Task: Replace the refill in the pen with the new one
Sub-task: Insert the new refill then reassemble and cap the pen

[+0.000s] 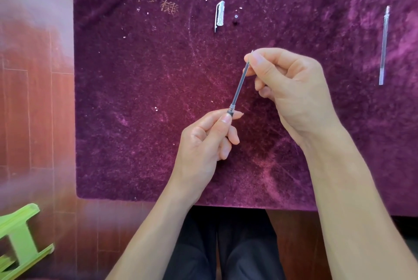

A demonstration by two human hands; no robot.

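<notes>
Over the middle of the purple cloth, my left hand (208, 139) grips the pen barrel (230, 112); only its threaded open end shows above my fingers. A thin dark refill (239, 85) sticks out of that end, slanting up to the right. My right hand (291, 89) pinches the refill near its metal tip. A second refill (384, 47), clear and pale, lies alone at the far right of the cloth. The transparent pen cap (219, 15) with its clip lies at the back centre, and a small dark tip piece (236, 19) sits just right of it.
The purple velvet cloth (140, 99) covers the table; faded gold characters are embroidered at its back left. Wooden floor lies to the left, with a green plastic stool (20, 239) at the lower left. My dark trousers show below the table's front edge.
</notes>
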